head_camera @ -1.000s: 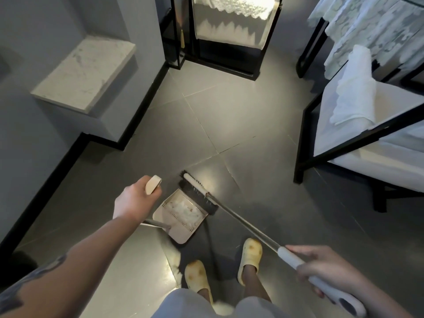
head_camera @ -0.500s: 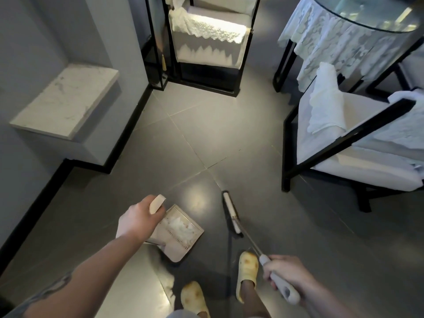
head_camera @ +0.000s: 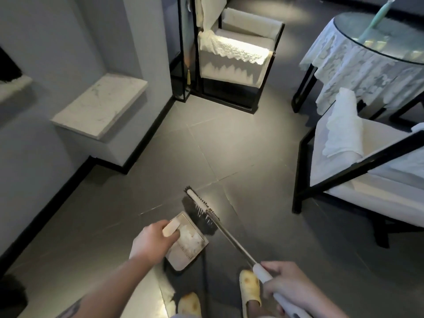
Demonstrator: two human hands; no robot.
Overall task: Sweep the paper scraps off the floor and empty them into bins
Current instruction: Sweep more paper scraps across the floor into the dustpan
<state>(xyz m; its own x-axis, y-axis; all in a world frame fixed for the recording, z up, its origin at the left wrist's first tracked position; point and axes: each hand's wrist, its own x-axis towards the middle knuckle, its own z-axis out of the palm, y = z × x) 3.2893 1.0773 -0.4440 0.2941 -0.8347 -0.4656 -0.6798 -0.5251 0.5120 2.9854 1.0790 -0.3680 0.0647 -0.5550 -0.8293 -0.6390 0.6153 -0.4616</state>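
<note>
My left hand [head_camera: 152, 243] grips the cream handle of a beige dustpan [head_camera: 183, 253] held low over the grey tiled floor. White paper scraps [head_camera: 190, 237] lie heaped inside the pan. My right hand [head_camera: 289, 288] holds the white grip of a long metal-shafted broom [head_camera: 231, 236]. The broom's dark bristle head [head_camera: 199, 212] sits just beyond the pan's far edge, touching or nearly touching it. No bin shows in view.
A white cushioned chair with a black frame [head_camera: 358, 171] stands to the right, a round glass table with a lace cloth [head_camera: 376, 56] behind it. Another chair [head_camera: 236, 63] is at the back. A marble ledge [head_camera: 101, 104] juts from the left wall. My slippered feet [head_camera: 250, 288] are below.
The view has tilted up and moved forward. The broom head swung from beside the pan out to the right and back against the pan's far edge. My left hand keeps hold of the dustpan.
</note>
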